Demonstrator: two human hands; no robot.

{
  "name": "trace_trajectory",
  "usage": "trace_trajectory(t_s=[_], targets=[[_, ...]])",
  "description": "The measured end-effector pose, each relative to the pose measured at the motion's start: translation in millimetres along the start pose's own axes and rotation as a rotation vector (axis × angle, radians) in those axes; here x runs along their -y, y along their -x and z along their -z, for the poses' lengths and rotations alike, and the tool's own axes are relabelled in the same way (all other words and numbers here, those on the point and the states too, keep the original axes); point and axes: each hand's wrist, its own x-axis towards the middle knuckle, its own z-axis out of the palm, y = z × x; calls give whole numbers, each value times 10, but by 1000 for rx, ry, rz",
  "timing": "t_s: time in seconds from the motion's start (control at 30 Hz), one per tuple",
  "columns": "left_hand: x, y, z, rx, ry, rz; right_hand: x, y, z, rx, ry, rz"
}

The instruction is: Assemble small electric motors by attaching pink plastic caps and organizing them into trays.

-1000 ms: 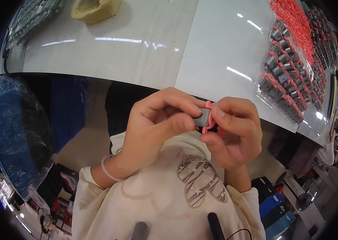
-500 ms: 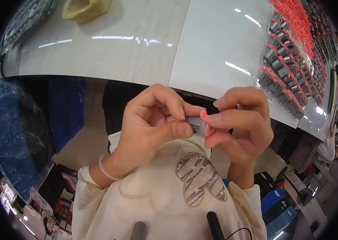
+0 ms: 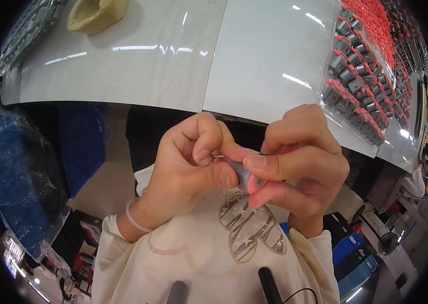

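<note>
In front of my chest, my left hand (image 3: 183, 157) pinches a small grey plastic part (image 3: 241, 175) between thumb and fingers. A pink rubbery ring-like piece (image 3: 253, 184) sits against its right end. My right hand (image 3: 307, 157) is closed on that pink piece with thumb and fingers, pressed up to the grey part. Fingertips hide much of both pieces, so I cannot tell how fully they are joined.
Rows of grey parts with pink pieces (image 3: 348, 93) lie on clear plastic at the right of the white table (image 3: 264, 66), beside a pile of loose pink pieces (image 3: 371, 23). A cream-coloured hollow block (image 3: 95, 17) stands far left. A person (image 3: 419, 183) is at the far right.
My right fingers have shifted left over the pink piece, which has turned so its face shows more. My left fingers have curled in further. The view has moved slightly.
</note>
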Motion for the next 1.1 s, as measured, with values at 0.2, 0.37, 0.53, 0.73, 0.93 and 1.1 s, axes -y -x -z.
trace_trajectory(t_s=[0.2, 0.37, 0.53, 0.73, 0.93, 1.1], targets=[[-128, 22, 11, 23, -318, -57, 168, 75, -8, 6, -62, -186], [-130, 0, -170, -34, -469, -173, 252, 35, -8, -74, -152, -313], [-117, -103, -288, 39, -533, -335, 242, -4, 317, -91, -39, -241], [-331, -125, -161, -10, -822, -469, -136, -343, 1471, -453, 297, -266], [-401, -69, -73, -49, -836, -448, -869, -628, 2004, -240, 420, -391], [-523, -3, -1, -144, -891, -470, -844, -690, 1985, -134, 474, -530]])
